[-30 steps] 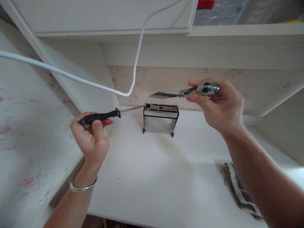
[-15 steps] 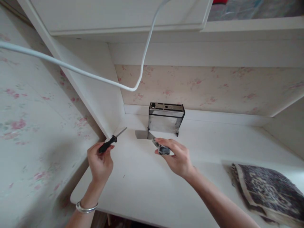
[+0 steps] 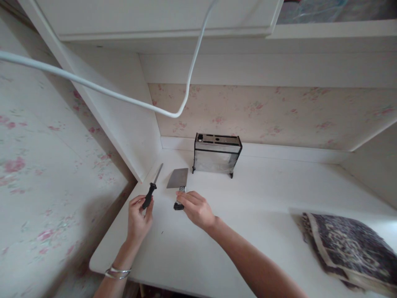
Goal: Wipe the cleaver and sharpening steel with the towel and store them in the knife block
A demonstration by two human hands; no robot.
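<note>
My left hand (image 3: pixel 140 217) is closed round the black handle of a sharpening steel (image 3: pixel 150 193), whose thin grey rod points up and away over the white table. To its right, my right hand (image 3: pixel 196 208) grips a cleaver (image 3: pixel 178 178) by its dark handle, with the broad blade pointing away from me. Rod and blade stand apart. Behind the cleaver, to the right, a knife block (image 3: pixel 217 154) with a slotted metal top and clear-looking sides stands upright at the back of the table.
A folded dark patterned cloth (image 3: pixel 350 248) lies at the right of the white table (image 3: pixel 263 256). In front of the cabinet overhead (image 3: pixel 161 20) a white cable-like tube (image 3: pixel 124 97) bends across the view. A side panel (image 3: pixel 124 107) bounds the left.
My right hand has moved left and nearer to me, turning the cleaver blade away from me. My left hand has shifted right and slightly down, and the steel points more steeply away.
</note>
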